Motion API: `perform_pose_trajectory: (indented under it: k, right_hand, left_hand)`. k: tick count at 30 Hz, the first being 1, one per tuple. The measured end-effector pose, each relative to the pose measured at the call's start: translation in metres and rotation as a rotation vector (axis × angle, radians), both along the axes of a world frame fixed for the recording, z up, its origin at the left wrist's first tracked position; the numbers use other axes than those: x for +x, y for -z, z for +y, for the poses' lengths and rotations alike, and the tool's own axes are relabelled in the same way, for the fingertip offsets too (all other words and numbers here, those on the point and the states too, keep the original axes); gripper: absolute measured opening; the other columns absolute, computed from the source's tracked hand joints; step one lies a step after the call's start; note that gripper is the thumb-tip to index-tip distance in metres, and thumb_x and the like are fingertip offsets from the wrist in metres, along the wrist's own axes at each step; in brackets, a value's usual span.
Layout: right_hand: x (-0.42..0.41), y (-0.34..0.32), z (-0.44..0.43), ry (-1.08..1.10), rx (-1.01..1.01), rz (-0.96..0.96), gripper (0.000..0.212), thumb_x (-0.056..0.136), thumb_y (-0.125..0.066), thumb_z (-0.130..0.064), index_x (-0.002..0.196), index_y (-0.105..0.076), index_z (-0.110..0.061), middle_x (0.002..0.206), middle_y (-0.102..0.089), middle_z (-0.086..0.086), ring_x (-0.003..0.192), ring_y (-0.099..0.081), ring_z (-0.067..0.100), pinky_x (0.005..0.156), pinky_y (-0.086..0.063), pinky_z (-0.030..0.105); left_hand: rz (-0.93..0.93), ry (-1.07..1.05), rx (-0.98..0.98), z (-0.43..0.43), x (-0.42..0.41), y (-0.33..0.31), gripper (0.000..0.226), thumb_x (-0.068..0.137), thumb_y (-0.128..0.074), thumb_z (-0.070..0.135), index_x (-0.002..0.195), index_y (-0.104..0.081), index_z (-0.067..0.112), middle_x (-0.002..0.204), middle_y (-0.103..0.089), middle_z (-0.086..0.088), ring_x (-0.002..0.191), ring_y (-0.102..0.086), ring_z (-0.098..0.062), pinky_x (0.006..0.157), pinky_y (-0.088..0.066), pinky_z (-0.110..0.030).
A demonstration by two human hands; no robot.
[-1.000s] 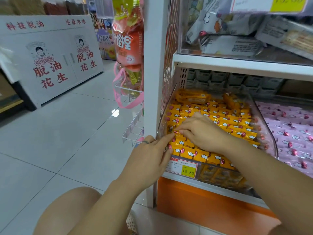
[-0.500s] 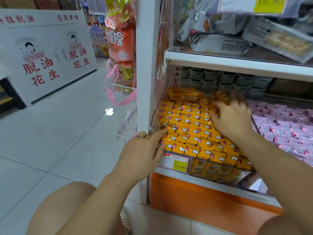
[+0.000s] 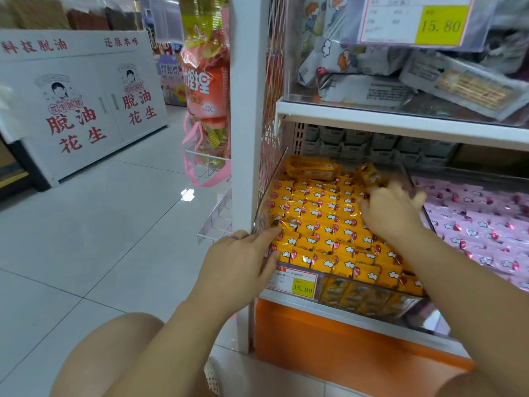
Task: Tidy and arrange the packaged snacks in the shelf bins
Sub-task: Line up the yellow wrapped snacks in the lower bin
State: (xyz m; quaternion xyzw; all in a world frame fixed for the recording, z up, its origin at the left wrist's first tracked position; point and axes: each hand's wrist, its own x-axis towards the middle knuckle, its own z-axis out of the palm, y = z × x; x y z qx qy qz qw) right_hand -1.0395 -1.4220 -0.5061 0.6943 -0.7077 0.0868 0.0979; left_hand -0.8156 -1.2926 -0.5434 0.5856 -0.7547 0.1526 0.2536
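well, the yellow snack packets [image 3: 320, 224] lie in tight rows in the clear bin [image 3: 372, 302]. they are light, crinkly and slick, i judge, so best nudged flat or pinched by a sealed edge. my left grip [image 3: 237, 265] is flat, fingertips touching the near left packets. my right grip [image 3: 392, 213] lies spread on the far right rows, holding nothing (it is blurred). pink packets [image 3: 481, 224] fill the bin to the right, and pale tiled floor [image 3: 86, 239] stretches left.
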Motion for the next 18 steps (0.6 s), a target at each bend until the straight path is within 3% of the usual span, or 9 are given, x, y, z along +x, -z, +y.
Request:
perform_pose_trajectory:
  k: [3,6,7,9,11,14,18]
  right_hand:
    - [-0.001,-0.003,0.007,-0.078,-0.091,-0.179,0.029,0.099,-0.043,-0.019,0.12,-0.063,-0.018,0.124,-0.048,0.016,0.12,-0.041,0.035,0.108,-0.015,0.047]
    - [0.007,-0.019,0.03,-0.229,-0.159,-0.429,0.033,0.098,-0.045,-0.013,0.126,-0.06,-0.022,0.134,-0.042,0.014,0.124,-0.039,0.035,0.103,-0.032,0.041]
    - [0.012,-0.024,0.041,-0.312,-0.17,-0.511,0.032,0.097,-0.048,-0.012,0.125,-0.061,-0.022,0.135,-0.042,0.011,0.122,-0.042,0.029,0.098,-0.039,0.031]
    - [0.025,-0.029,0.066,-0.506,-0.173,-0.621,0.028,0.095,-0.053,-0.01,0.117,-0.066,-0.021,0.131,-0.043,-0.001,0.116,-0.042,0.01,0.085,-0.039,0.004]
    - [0.036,-0.026,0.085,-0.664,-0.14,-0.7,0.025,0.092,-0.057,-0.008,0.106,-0.069,-0.025,0.124,-0.044,-0.01,0.106,-0.044,-0.003,0.079,-0.036,-0.003]
    - [0.045,-0.017,0.099,-0.776,-0.142,-0.813,0.027,0.087,-0.064,-0.007,0.088,-0.063,-0.034,0.117,-0.047,-0.014,0.106,-0.048,-0.005,0.083,-0.04,0.005]
    - [0.049,-0.013,0.103,-0.863,-0.122,-0.934,0.033,0.082,-0.069,-0.009,0.086,-0.051,-0.036,0.111,-0.047,-0.019,0.109,-0.053,0.008,0.084,-0.053,0.03]
  left_hand:
    - [0.004,0.006,-0.013,0.0,0.001,-0.001,0.033,0.077,-0.059,0.04,0.105,-0.071,0.027,0.076,-0.072,0.011,0.052,-0.063,-0.011,0.043,-0.045,-0.021]
    - [0.123,0.004,-0.018,0.004,0.003,-0.007,0.028,0.083,-0.057,0.034,0.106,-0.069,0.025,0.084,-0.072,0.011,0.055,-0.063,-0.011,0.047,-0.046,-0.02]
    - [0.187,0.005,-0.007,0.006,0.003,-0.01,0.027,0.086,-0.056,0.032,0.109,-0.068,0.025,0.088,-0.071,0.012,0.058,-0.062,-0.009,0.051,-0.044,-0.017]
    - [0.347,-0.013,0.032,0.008,0.0,-0.017,0.025,0.093,-0.055,0.028,0.116,-0.065,0.028,0.093,-0.066,0.018,0.064,-0.054,-0.001,0.06,-0.037,-0.008]
    - [0.511,-0.019,0.081,0.008,-0.006,-0.024,0.029,0.094,-0.053,0.032,0.121,-0.06,0.033,0.093,-0.061,0.024,0.071,-0.052,0.002,0.063,-0.042,-0.01]
    - [0.7,0.028,0.084,0.007,-0.015,-0.035,0.037,0.092,-0.048,0.046,0.126,-0.053,0.034,0.092,-0.061,0.028,0.081,-0.06,0.002,0.073,-0.051,-0.025]
    - [0.947,0.132,0.133,0.004,-0.031,-0.047,0.02,0.091,-0.056,0.044,0.11,-0.051,0.04,0.093,-0.067,0.018,0.078,-0.064,0.001,0.069,-0.052,-0.021]
